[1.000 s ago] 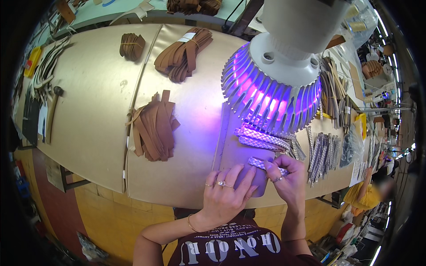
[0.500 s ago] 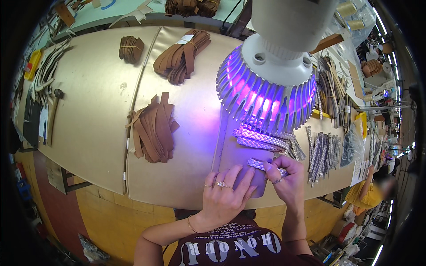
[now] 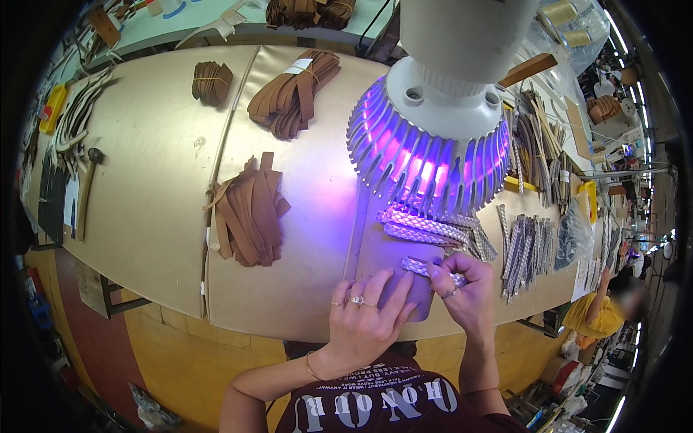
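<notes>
Under the purple light, a short braided strap [image 3: 420, 267] lies across a small dark plate [image 3: 421, 297] at the table's front edge. My right hand [image 3: 465, 287] pinches the strap's right part between thumb and fingers. Stretched out and a little apart, the fingers of my left hand [image 3: 367, 310] rest on the table and plate. Its index fingertip comes close to the strap's left end; whether it touches cannot be made out. More braided straps [image 3: 422, 231] lie just beyond, partly hidden by the lamp [image 3: 429, 148].
The big lamp hangs low over the work spot. Brown strip bundles [image 3: 253, 209] lie to the left, with a hammer [image 3: 88, 191] farther left. On the right are more braided straps [image 3: 525, 252] and a plastic bag [image 3: 572, 234]. A person in yellow [image 3: 595, 316] is at far right.
The view has shifted slightly, so the lamp appears a little further left. Both hands and the strap keep practically the same position.
</notes>
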The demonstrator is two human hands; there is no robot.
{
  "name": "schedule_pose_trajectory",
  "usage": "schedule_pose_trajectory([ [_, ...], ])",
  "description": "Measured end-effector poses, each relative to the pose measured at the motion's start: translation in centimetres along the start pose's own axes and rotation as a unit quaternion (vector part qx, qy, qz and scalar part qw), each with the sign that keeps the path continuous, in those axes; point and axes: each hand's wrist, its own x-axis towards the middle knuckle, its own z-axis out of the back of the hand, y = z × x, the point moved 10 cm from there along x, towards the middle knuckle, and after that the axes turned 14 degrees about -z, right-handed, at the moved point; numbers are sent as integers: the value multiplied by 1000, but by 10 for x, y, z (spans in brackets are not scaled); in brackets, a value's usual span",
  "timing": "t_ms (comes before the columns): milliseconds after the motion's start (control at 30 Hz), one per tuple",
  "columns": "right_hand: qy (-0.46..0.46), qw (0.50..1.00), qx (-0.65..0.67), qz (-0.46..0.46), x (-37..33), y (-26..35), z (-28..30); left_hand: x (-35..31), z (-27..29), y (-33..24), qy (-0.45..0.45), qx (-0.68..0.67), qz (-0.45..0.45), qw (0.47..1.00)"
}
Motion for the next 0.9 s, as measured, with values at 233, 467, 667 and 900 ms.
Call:
schedule_pose_trajectory([
  [233, -12, 1000, -21, -2, -2, 4, 0, 0, 0, 0, 0, 1, -4, 1000],
  [467, -5, 1000, -20, -18, 1, 5, -1, -1, -1, 1, -4, -3, -9, 1000],
  [667, -1, 1000, -14, -19, 0, 10, -4, -2, -4, 7, -13, -45, 16, 999],
  [900, 6, 999, -50, 6, 0, 12, -1, 2, -8, 6, 43, -33, 0, 999],
])
